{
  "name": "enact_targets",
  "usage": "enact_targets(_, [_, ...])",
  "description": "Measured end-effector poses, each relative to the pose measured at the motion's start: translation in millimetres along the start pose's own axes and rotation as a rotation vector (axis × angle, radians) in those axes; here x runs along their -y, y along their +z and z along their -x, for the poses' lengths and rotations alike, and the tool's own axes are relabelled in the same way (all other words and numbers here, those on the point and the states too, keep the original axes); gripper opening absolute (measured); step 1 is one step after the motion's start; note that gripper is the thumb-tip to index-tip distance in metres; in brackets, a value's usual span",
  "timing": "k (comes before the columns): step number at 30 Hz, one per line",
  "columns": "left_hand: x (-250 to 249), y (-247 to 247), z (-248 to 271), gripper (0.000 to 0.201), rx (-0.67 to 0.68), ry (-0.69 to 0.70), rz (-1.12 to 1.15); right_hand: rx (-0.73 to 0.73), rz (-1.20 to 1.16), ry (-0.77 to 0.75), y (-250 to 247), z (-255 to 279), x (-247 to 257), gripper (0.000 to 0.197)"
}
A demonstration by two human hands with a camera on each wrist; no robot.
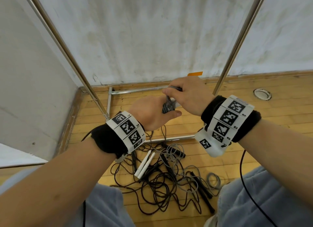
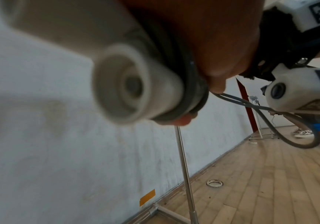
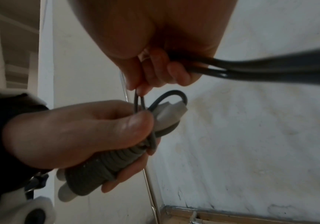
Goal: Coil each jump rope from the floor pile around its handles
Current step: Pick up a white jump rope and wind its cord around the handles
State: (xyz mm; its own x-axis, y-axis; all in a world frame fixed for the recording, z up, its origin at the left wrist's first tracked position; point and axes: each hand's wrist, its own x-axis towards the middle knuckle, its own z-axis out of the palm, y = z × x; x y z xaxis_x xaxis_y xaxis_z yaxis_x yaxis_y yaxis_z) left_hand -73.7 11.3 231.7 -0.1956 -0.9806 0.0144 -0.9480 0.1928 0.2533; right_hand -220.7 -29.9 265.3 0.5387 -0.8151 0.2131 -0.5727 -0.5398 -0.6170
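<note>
My left hand (image 1: 157, 112) grips a pair of white handles (image 3: 171, 112) with grey rope coiled tightly round them (image 3: 105, 165). The handle end (image 2: 134, 86) fills the left wrist view, blurred. Just above, my right hand (image 1: 184, 94) pinches a loop of the same grey rope (image 3: 139, 100) at the top of the coil, and more strands (image 3: 251, 66) run out of its curled fingers. On the floor below lies the pile of tangled ropes (image 1: 162, 181), dark and grey, with a white handle pair (image 1: 144, 165) and black handles (image 1: 203, 191) among them.
A metal frame stands around the spot: slanted poles (image 1: 67, 52) left and right, base bars (image 1: 140, 90) on the wooden floor. White walls close the corner behind. A round floor fitting (image 1: 262, 94) sits to the right. My knees frame the pile.
</note>
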Motion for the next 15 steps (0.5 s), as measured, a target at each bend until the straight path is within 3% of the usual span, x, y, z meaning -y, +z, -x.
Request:
enact_targets(7, [-7.2, -4.3, 5.3, 0.031, -0.113, 0.073, 0.072, -0.01, -0.345, 0.252, -11.7, -11.6, -20.4, 0.051])
enact_targets(9, [-6.9, -9.1, 7.7, 0.027, -0.164, 0.099, 0.124, 0.01, -0.461, 0.309, -10.9, -12.4, -22.8, 0.042])
enact_targets(13, [-5.9, -22.3, 11.9, 0.028, -0.25, 0.106, 0.243, 0.059, -0.68, 0.332, 1.7, -9.7, -21.7, 0.021])
enact_targets(15, [-4.3, -28.1, 11.9, 0.027, -0.274, 0.061, 0.323, 0.052, -0.709, 0.294, 9.6, -7.1, -17.9, 0.038])
